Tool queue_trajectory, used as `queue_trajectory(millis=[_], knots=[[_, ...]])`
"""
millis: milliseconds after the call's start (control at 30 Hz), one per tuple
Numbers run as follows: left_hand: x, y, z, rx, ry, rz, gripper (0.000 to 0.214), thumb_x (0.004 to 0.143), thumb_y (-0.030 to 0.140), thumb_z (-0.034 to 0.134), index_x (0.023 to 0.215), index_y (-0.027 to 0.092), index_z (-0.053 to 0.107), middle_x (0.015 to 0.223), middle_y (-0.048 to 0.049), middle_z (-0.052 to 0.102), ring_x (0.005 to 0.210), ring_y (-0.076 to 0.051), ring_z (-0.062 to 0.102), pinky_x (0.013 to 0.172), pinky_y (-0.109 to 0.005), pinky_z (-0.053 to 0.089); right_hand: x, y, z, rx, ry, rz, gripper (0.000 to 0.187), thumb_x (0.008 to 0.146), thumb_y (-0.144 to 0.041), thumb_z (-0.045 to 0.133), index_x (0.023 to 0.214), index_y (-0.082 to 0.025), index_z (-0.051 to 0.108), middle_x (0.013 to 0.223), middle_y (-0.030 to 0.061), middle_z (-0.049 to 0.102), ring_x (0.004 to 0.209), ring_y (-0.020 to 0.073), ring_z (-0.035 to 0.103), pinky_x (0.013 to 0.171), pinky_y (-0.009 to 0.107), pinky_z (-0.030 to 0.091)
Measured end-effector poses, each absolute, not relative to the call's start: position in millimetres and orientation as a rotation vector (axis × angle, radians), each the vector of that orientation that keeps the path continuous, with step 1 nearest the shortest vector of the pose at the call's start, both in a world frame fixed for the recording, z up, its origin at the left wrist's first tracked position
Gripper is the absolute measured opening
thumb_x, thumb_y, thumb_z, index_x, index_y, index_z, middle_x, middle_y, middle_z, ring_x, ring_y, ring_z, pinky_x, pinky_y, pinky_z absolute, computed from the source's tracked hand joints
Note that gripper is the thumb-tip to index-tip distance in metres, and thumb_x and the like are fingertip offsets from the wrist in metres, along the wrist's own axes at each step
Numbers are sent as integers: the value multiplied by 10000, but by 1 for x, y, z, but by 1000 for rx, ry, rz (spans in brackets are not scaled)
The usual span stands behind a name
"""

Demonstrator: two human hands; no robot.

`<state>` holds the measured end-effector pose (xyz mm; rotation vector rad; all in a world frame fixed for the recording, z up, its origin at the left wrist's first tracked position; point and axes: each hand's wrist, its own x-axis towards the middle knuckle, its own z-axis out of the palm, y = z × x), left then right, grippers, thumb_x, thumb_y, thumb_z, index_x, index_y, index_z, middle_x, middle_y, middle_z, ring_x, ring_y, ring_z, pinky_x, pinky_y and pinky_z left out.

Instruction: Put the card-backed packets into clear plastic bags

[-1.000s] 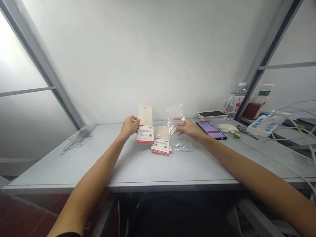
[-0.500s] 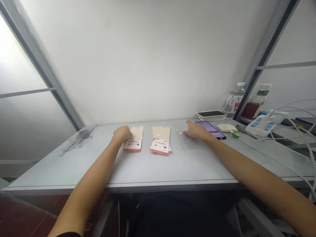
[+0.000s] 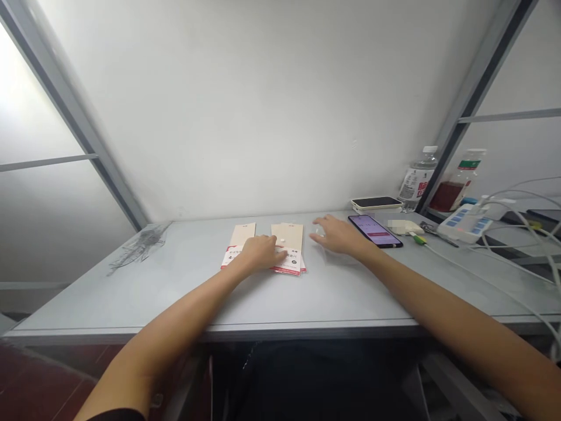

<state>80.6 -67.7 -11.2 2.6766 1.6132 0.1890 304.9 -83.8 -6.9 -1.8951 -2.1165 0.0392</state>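
Hands, left [image 3: 260, 253] on cream card packets [image 3: 289, 235], right [image 3: 335, 235] on clear plastic [image 3: 328, 257].

Left hand [image 3: 260, 252]: laid flat across 2 cream card packets [image 3: 287, 237], which are placed side by side.
Right hand [image 3: 335, 234]: held open just beside a black smartphone [image 3: 374, 230].
Surface: all are set on a grey desk [image 3: 131, 304].

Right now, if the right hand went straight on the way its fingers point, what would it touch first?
The right hand points left, so it would probably first meet the stack of cream paper cards with red-edged labels just beyond its fingertips, though depth is unclear.
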Motion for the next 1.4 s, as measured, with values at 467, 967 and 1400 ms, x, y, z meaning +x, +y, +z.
queue_trajectory(millis=[467, 967, 1400], knots=[[78, -71, 0, 2689, 1635, 478, 282, 814, 244, 355, 544, 188, 415, 539, -35, 496, 494, -150, 446, 530, -284, 294, 277, -103, 1, -1676, -1907, 211, 460, 825, -584, 390, 618, -194, 520, 607, 25, 590, 536, 146, 493, 500, 267, 321], [86, -80, -10, 2745, 1405, 762, 392, 886, 526, 242, 908, 206, 467, 875, -34, 638, 622, -158, 557, 535, -267, 317, 262, -112, -8, -1118, -1828, 937, 277, 783, -413, 505, 764, -156, 606, 654, 36, 627, 578, 160, 570, 489, 246, 425], [83, -78, -6, 2705, 1176, 836, 319, 930, 358, 200, 735, 205, 401, 655, -3, 531, 558, -126, 464, 542, -257, 308, 258, -113, -15, -1044, -1871, 970, 241, 811, -362, 487, 673, -174, 551, 586, 9, 612, 484, 132, 543, 440, 239, 403]])
